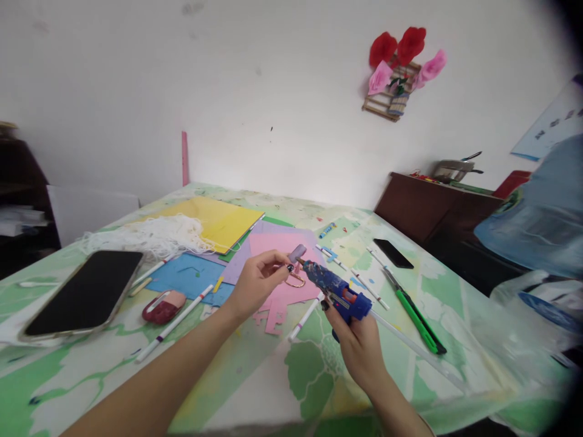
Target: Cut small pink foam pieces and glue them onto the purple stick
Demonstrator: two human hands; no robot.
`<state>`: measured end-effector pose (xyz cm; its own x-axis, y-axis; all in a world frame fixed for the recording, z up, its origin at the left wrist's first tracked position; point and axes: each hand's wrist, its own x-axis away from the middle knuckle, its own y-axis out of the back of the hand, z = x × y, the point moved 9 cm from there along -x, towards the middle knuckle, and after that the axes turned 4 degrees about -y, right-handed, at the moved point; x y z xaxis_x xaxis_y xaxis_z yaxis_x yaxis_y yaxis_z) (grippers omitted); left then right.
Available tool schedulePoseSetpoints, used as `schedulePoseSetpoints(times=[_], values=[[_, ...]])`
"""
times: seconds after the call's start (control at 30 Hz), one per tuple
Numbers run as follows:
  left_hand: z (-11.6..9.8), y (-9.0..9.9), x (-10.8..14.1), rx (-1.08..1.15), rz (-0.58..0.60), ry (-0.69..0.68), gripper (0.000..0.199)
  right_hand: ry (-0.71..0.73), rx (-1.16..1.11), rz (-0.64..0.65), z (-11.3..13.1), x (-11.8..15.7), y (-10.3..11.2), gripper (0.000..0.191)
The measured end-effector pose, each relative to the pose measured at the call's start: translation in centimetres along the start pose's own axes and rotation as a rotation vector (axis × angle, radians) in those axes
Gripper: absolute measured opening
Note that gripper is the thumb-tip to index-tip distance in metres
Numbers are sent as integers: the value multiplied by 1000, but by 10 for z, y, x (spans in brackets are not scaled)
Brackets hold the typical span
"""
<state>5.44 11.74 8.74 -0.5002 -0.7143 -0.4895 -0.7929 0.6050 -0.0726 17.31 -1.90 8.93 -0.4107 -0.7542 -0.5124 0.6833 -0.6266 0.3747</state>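
my left hand [255, 280] pinches a small purple piece [299, 251]; my right hand [361, 349] grips a blue plastic glue gun [327, 279], nozzle close by. the pink paper sheet [276, 311] looks partly cut.

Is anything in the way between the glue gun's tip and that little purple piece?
Nothing visible. The right hand holds the glue gun with its tip close beside the purple piece in the left hand; whether they touch is unclear.
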Motion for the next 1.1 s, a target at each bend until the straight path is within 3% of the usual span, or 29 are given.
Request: schedulePoseSetpoints(times=[1.1], values=[[-1, 4, -1, 19, -42, 12, 9, -25, 71, 24, -4, 1, -3, 26]])
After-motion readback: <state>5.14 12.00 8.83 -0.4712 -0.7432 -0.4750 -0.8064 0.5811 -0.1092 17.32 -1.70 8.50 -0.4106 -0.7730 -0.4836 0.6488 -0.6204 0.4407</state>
